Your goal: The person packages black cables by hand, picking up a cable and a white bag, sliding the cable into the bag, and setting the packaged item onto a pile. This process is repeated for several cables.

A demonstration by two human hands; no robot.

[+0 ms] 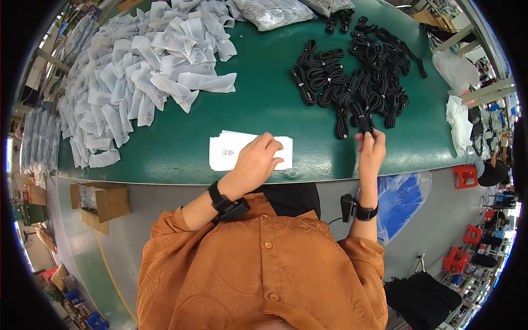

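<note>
The small stack of flat white bags (231, 149) sits squared up near the front edge of the green desk (264, 104), right in front of the person, and everything else is best read from it. The left hand (256, 162) lies on the right half of that stack, palm down, fingers curled together and pressing on the top bag, as if to pin the slippery sheets or peel one loose. To the right of the stack the right hand (371, 148) is raised at the desk's edge, its fingers pinched shut on one coiled black cable (364, 124) at the near end of the cable pile (352, 77), which spreads away behind and to the right of the stack. Each cable looks like a rubbery, matte cord folded into a short hank and tied round the middle, so they stay compact and can be lifted one at a time. Behind and to the left of the stack lies a wide heap of filled white pouches (137, 71), soft, crinkled and thin, tossed loosely as though out of the way. Farther back rests a clear plastic sack (272, 12), glossy and wrinkled. Both wrists carry black bands, and the orange shirt (264, 275) has a faint woven sheen.
</note>
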